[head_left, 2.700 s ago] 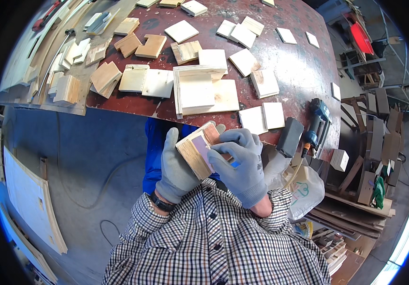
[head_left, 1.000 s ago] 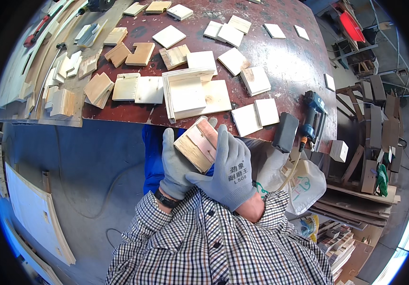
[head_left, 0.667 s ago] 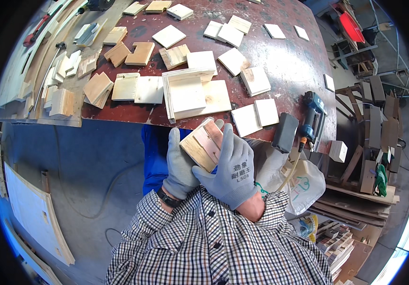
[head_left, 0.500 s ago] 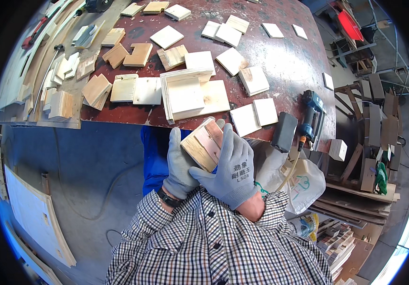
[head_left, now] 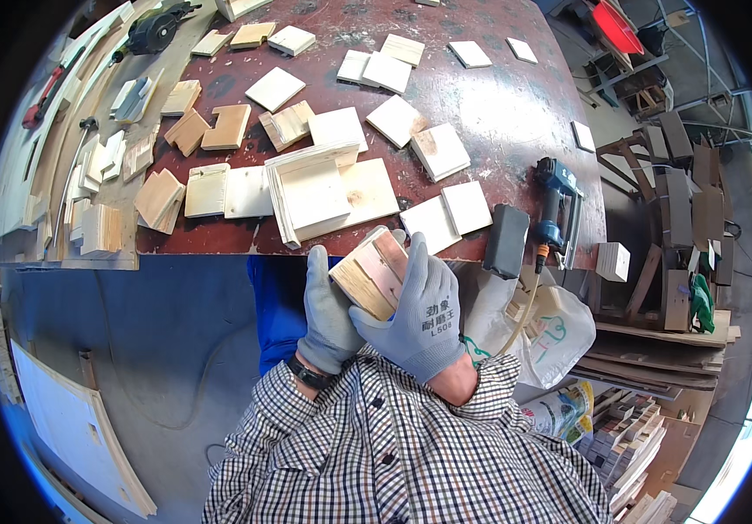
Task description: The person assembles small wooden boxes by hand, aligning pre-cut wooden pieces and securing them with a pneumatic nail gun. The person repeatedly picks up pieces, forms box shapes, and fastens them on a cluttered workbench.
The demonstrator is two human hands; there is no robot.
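Wood block [head_left: 365, 281]: held off the tabletop [head_left: 218, 237], by its near edge; likely light, stiff; best gripped by opposite sides
Left hand [head_left: 330, 310]: gloved, cupping block's left side; fingers underneath mostly hidden
Right hand [head_left: 424, 306]: gloved, thumb and fingers against right side
Tabletop: dark red, scuffed; air tool [head_left: 552, 208] near right corner
Room: grey floor [head_left: 162, 358], pale panel [head_left: 79, 424] at left
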